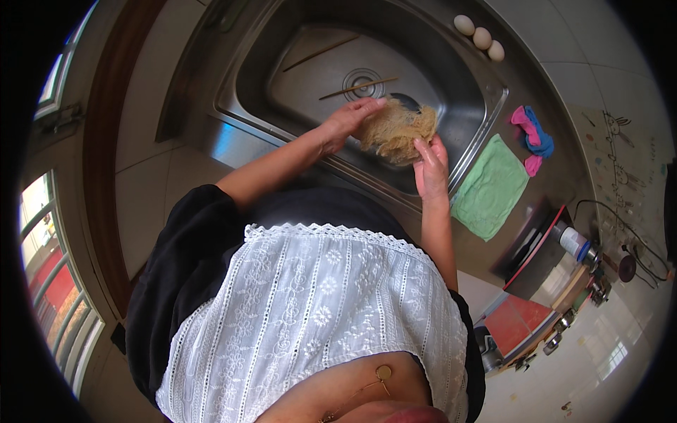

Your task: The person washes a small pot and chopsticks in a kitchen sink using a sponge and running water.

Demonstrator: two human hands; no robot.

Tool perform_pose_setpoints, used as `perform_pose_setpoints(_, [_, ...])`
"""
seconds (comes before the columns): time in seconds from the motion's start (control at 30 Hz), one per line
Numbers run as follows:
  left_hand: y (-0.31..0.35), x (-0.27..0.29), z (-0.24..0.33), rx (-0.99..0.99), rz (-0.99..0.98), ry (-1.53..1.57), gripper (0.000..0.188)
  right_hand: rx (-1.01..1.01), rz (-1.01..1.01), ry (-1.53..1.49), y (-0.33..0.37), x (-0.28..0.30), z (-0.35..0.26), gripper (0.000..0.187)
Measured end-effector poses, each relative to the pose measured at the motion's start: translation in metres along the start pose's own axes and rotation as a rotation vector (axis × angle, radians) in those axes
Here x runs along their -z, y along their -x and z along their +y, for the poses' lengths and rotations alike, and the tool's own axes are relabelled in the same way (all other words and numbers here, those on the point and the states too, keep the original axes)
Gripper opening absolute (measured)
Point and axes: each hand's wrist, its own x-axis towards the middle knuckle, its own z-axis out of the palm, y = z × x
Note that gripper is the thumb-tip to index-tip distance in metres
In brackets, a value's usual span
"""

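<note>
Stainless steel frames a kitchen sink (pixel 462 95) before a person in a white embroidered top (pixel 317 296), who holds a tan, frilly mesh piece (pixel 400 134) in both hands above the basin's near side. The right hand (pixel 431 169) pinches its lower right edge, thumb on top; the left hand (pixel 345 120) grips the upper left, fingers together. Its long axis runs roughly left to right between the hands, with neither end clearly pointed. Beyond, two thin sticks (pixel 352 89) lie in the basin, one across the drain. At right are a green cloth (pixel 491 189) and a bottle (pixel 570 242) with illegible label print; farther off, three white eggs (pixel 482 38) and a rabbit-decorated wall panel (pixel 617 151) bearing faint lettering.
</note>
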Motion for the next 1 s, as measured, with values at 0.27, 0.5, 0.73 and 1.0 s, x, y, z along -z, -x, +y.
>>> perform_pose_setpoints(0.27, [-0.002, 0.003, -0.006, -0.232, -0.199, -0.315, 0.038, 0.013, 0.038, -0.018, -0.006, 0.004, 0.01, 0.035])
perform_pose_setpoints(0.5, [-0.006, 0.004, -0.012, -0.034, -0.253, -0.073, 0.015, 0.036, 0.059, 0.008, -0.01, -0.004, 0.01, 0.037])
perform_pose_setpoints(0.73, [-0.011, 0.008, -0.019, 0.102, -0.254, 0.203, 0.014, -0.078, 0.094, -0.111, -0.014, 0.009, 0.016, 0.036])
perform_pose_setpoints(1.0, [-0.014, 0.006, -0.023, 0.128, -0.19, 0.294, 0.019, -0.066, 0.121, -0.191, -0.016, 0.015, 0.024, 0.036])
